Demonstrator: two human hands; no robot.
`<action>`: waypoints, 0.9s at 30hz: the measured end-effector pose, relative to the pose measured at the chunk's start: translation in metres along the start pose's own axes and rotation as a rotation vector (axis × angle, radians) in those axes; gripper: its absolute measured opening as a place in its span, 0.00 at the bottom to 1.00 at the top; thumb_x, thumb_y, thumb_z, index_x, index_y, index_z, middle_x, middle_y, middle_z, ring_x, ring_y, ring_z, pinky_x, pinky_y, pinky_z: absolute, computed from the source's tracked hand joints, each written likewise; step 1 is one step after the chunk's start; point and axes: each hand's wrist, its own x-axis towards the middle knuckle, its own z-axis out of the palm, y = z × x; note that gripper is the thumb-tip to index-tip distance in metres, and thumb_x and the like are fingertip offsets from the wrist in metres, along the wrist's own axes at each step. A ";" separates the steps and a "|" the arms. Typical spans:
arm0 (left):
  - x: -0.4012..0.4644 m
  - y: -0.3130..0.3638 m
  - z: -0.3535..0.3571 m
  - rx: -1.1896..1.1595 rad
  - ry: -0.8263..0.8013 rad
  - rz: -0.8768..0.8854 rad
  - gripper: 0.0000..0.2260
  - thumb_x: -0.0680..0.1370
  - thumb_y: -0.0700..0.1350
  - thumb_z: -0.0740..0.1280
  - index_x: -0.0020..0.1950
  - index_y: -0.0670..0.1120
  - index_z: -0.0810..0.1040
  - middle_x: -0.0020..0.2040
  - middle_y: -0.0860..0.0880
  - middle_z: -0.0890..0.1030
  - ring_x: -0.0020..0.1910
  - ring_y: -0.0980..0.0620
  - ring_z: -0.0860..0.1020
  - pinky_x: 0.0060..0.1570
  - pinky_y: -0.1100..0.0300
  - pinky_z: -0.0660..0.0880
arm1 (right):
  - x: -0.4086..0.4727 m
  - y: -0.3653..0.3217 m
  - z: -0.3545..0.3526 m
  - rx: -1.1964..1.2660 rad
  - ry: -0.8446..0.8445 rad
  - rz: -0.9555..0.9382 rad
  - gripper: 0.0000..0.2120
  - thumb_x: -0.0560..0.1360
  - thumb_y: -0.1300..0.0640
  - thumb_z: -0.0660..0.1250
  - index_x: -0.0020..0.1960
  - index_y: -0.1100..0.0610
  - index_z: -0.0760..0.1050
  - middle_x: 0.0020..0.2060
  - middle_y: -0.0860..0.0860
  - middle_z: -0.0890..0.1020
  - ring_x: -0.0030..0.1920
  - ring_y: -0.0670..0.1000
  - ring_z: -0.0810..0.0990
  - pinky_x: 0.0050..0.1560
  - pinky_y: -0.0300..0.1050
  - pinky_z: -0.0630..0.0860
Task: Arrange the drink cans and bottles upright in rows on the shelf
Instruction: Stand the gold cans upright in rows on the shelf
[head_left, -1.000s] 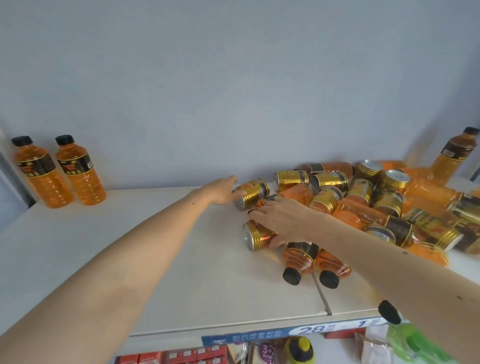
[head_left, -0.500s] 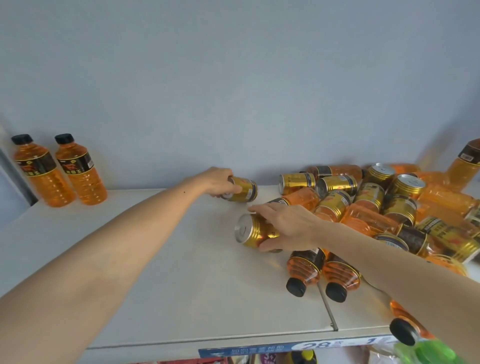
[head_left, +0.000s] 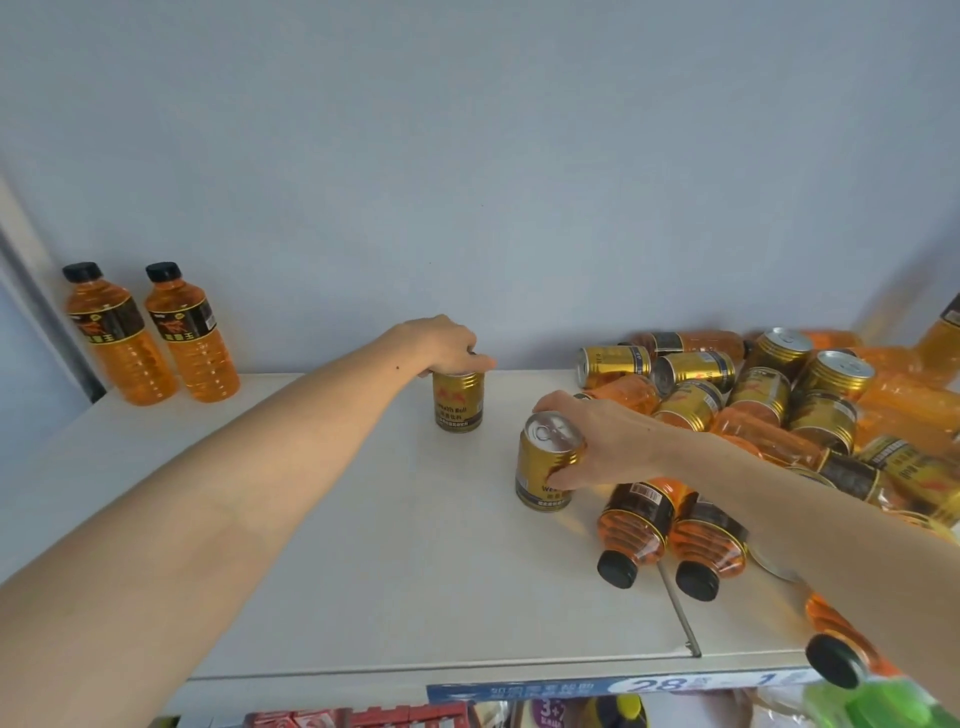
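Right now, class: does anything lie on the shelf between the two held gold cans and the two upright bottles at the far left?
Nothing visible does. The left hand grips one upright can, the right hand another. Bare shelf runs from them to the upright bottles; the toppled pile lies on the right.

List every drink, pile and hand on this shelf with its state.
Left hand: grips far can from above.
Far can: upright.
Right hand: grips near can's side.
Near can: upright.
Two bottles: upright, capped.
Pile: mostly lying.
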 end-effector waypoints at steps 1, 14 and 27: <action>-0.001 -0.001 0.000 -0.002 -0.015 0.015 0.28 0.76 0.69 0.51 0.57 0.48 0.73 0.46 0.47 0.75 0.40 0.47 0.79 0.39 0.57 0.75 | 0.000 -0.002 -0.003 -0.021 -0.002 0.005 0.39 0.64 0.41 0.74 0.69 0.47 0.60 0.60 0.49 0.76 0.52 0.47 0.75 0.42 0.32 0.71; -0.020 -0.026 -0.004 0.062 -0.029 0.106 0.29 0.69 0.60 0.72 0.68 0.53 0.70 0.62 0.51 0.75 0.59 0.47 0.75 0.49 0.54 0.74 | 0.015 -0.027 -0.024 -0.286 -0.007 -0.028 0.33 0.64 0.36 0.71 0.65 0.49 0.70 0.55 0.46 0.76 0.53 0.49 0.74 0.48 0.45 0.73; -0.041 -0.085 -0.009 0.101 -0.040 0.018 0.29 0.71 0.56 0.73 0.69 0.53 0.69 0.65 0.51 0.74 0.63 0.47 0.73 0.48 0.56 0.71 | 0.112 -0.074 -0.018 -0.269 0.090 0.074 0.26 0.66 0.42 0.70 0.59 0.55 0.73 0.52 0.52 0.76 0.51 0.55 0.76 0.43 0.48 0.75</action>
